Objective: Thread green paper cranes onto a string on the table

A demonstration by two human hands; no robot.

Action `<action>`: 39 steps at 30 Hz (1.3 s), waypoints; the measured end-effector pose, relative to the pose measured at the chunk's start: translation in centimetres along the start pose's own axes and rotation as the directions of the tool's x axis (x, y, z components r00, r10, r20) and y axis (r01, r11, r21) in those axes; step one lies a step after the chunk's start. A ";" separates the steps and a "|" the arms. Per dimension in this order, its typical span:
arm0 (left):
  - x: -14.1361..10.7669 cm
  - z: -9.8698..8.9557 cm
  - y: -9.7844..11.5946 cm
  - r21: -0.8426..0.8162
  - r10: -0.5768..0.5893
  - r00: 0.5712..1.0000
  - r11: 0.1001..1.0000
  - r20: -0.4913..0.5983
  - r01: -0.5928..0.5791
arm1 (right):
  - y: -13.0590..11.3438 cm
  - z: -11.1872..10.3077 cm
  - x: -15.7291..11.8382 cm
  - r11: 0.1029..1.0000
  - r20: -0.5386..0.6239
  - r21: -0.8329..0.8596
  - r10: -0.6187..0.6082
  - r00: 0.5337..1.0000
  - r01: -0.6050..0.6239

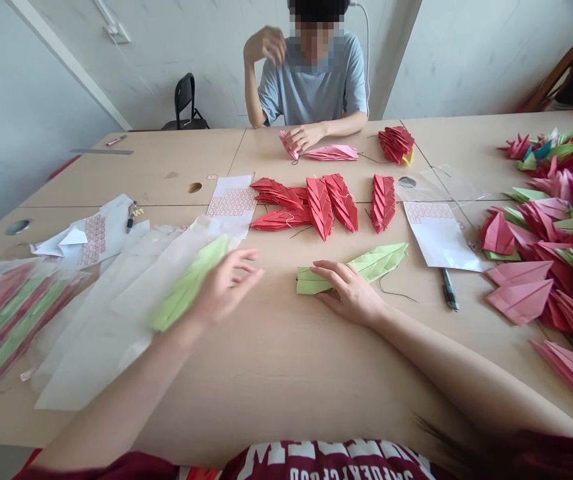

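Observation:
My left hand (226, 285) is raised over the table with its fingers apart and nothing in them. Just left of it a light green folded paper piece (186, 287) lies on thin translucent sheets (96, 353). My right hand (349, 293) rests on a second green folded paper strip (379, 262), its fingers over the strip's left part and the thumb at the near edge. A dark thread (399, 293) trails from that strip's right side. Beyond my hands lie several red pleated paper pieces (319, 207).
Across the table (246, 387) a person in a blue shirt (311, 87) touches a pink folded piece (290, 143). Folded pink, red and green paper (556, 247) is heaped at the right. A pen (449, 290) lies near a white sheet (439, 240). Packed strips (11, 320) lie far left.

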State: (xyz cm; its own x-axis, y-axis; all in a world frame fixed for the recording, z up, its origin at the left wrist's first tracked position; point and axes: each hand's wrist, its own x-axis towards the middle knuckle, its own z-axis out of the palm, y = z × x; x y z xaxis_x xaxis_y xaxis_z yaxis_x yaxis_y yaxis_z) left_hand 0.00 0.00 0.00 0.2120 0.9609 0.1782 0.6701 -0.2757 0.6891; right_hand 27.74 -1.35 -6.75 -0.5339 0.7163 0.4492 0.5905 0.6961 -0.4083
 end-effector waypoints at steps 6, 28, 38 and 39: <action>2.9 6.4 0.1 -0.139 -0.109 0.964 0.979 0.244 0.146 | 0.4 -0.2 0.0 1.000 -0.050 -0.009 -0.008 0.999 0.008; 2.1 7.8 -1.1 -0.525 0.171 0.985 0.836 -0.028 -0.160 | 1.8 -0.3 0.1 0.979 -0.273 0.075 0.203 0.940 -0.190; 2.7 7.7 -0.9 -0.304 0.390 0.910 0.858 -0.143 -0.415 | 1.1 -0.7 1.8 0.998 -0.307 -0.056 0.021 0.951 -0.040; 2.7 7.7 -0.9 -0.300 0.394 0.907 0.857 -0.146 -0.420 | 0.9 -0.8 2.2 0.997 -0.284 -0.080 -0.020 0.959 -0.003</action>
State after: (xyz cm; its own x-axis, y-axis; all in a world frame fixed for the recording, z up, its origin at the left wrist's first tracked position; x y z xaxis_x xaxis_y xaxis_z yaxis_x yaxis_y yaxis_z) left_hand 5.45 2.61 -5.61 0.3526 0.7671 0.5359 0.2718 -0.6320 0.7258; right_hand 27.58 0.82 -5.48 -0.3520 0.6591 0.6646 0.6384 0.6883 -0.3445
